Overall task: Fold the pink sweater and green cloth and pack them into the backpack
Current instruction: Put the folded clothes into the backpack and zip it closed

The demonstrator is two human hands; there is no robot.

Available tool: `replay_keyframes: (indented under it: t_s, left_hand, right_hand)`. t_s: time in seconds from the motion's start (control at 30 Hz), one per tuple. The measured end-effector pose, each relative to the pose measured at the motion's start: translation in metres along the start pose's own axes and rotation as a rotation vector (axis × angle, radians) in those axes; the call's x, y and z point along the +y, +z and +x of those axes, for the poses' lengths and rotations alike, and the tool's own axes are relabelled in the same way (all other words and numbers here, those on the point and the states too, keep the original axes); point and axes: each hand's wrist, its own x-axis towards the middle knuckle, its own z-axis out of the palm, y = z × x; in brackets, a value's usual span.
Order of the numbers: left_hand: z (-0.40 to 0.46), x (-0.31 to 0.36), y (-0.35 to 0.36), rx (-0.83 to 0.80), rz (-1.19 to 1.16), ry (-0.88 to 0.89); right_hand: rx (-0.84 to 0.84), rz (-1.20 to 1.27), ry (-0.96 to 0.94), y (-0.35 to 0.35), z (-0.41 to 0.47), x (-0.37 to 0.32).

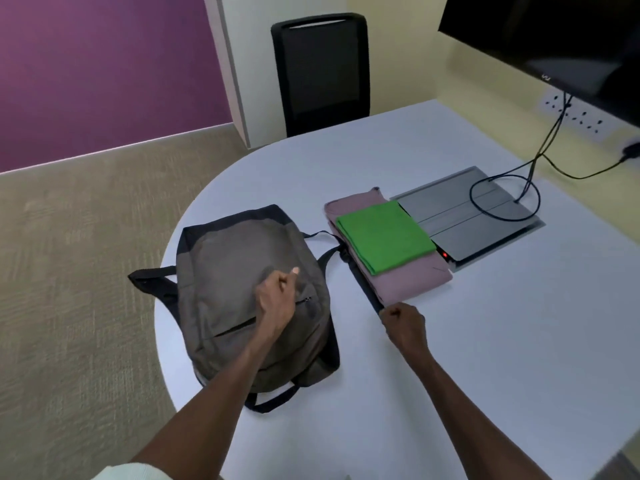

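Backpack [249,292]: grey-brown woven fabric, rounded at the top, black trim and black straps, lying flat with its front up on the white rounded surface [485,341]. Front pocket zip appears closed; contents not visible. One strap [363,285] runs out to the right along the near-left edge of the pink sweater.

Pink sweater [405,278]: dusty pink soft knit, folded into a flat rectangle, just right of the backpack. Green cloth [384,235]: bright green, smooth, folded into a neat smaller rectangle, lying on top of the sweater. Neither is in the backpack.

Left hand [277,299]: over the front of the backpack, fingers curled and pinched together at the fabric near the pocket zip; whether they grip a zip pull or only the fabric I cannot tell. Right hand [403,323]: fingers curled into a fist at the end of the black strap, just by the sweater's near corner; appears to hold the strap end, contact partly hidden.

Surroundings: grey metal cable box lid [467,216] set flush in the surface, touching the sweater's far-right edge, small red light at its near corner. Black cables [502,199] loop over it and rise to a wall socket. Black monitor [554,36] at upper right. Black mesh-back chair [320,71] at the far side. Beige carpet [69,271], purple wall [104,64].
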Motion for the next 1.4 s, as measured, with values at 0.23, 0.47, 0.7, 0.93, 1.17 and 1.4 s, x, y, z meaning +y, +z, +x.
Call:
replay_keyframes:
  t_s: [0.23, 0.47, 0.7, 0.93, 1.17, 1.4]
  left_hand:
    - [-0.017, 0.028, 0.099, -0.306, -0.261, -0.133]
    - [-0.018, 0.038, 0.174, -0.466, -0.353, -0.421]
    - [-0.015, 0.049, 0.193, -0.476, -0.281, -0.470]
    - [-0.028, 0.039, 0.192, -0.434, -0.085, -0.398]
    - [-0.055, 0.019, 0.169, -0.534, -0.107, -0.493]
    - [-0.087, 0.003, 0.153, -0.722, 0.015, -0.496]
  right_hand:
    - [0.158, 0.270, 0.304, -0.060, 0.075, 0.038]
    - [-0.011, 0.604, 0.401, -0.077, 0.119, 0.052]
    - [-0.172, 0.435, 0.313, -0.082, 0.157, 0.061]
    - [-0.114, 0.110, 0.201, -0.090, 0.164, 0.077]
    - [0.022, 0.009, 0.169, -0.106, 0.121, 0.118]
    - [-0.108, 0.037, 0.283, -0.122, 0.079, 0.152]
